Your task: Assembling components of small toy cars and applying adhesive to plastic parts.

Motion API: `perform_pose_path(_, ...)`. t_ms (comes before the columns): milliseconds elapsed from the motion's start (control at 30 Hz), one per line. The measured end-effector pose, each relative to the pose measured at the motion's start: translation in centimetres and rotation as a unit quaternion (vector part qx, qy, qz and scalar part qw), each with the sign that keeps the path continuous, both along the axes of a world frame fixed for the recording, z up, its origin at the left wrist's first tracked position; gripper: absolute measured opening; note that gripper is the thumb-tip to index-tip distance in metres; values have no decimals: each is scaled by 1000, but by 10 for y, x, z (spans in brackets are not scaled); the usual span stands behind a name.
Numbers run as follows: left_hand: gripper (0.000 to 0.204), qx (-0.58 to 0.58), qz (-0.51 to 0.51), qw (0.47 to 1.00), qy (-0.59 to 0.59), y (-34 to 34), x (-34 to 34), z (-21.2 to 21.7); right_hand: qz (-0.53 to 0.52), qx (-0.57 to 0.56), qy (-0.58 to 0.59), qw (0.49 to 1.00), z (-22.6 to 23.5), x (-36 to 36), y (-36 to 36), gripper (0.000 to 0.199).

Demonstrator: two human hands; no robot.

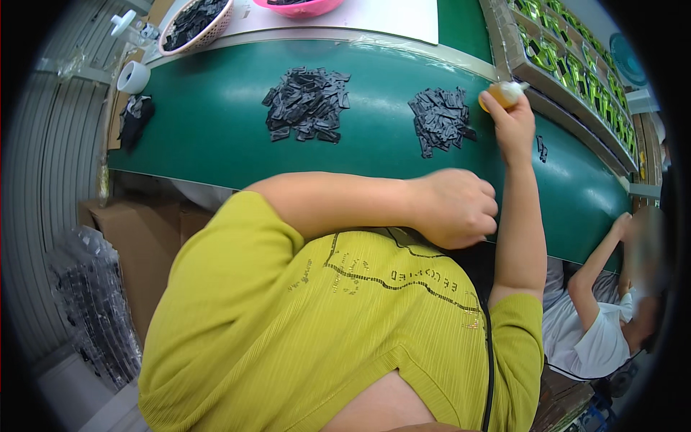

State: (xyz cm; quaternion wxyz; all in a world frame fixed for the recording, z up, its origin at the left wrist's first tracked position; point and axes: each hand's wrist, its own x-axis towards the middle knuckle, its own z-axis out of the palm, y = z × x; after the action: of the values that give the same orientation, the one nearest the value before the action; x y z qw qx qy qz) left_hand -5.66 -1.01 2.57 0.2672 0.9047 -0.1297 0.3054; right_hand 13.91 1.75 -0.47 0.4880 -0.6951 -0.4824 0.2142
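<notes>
My right hand (512, 126) is raised over the far right of the green table, its fingers wrapped round a small bottle (491, 100) of yellow liquid. The bottle is tilted, with its white nozzle pointing right. Close to my chest, above the table's near edge, my left hand (453, 209) is curled closed. Its back faces up, so whatever its fingers may hold is hidden. A pile of small black plastic pieces (440, 122) lies left of the bottle. Farther left is a larger black pile (306, 104). A few loose black pieces (542, 149) lie right of my right forearm.
Baskets, one pale pink (223, 23) and one bright pink (306, 9), stand at the back. A white roll (133, 77) and dark cloth (135, 115) lie at the left end. Racks of green-yellow items (576, 65) line the right. A co-worker (594, 331) sits at right.
</notes>
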Motion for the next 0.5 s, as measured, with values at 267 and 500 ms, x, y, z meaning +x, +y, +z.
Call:
perform_pose_path(267, 87, 50, 519, 834, 179, 87, -178, -1, 39, 36, 191, 980, 28, -21, -120, 33)
perform_pose_path(500, 89, 93, 523, 789, 308, 110, -185, -26, -35, 27, 225, 973, 4, -37, -149, 30)
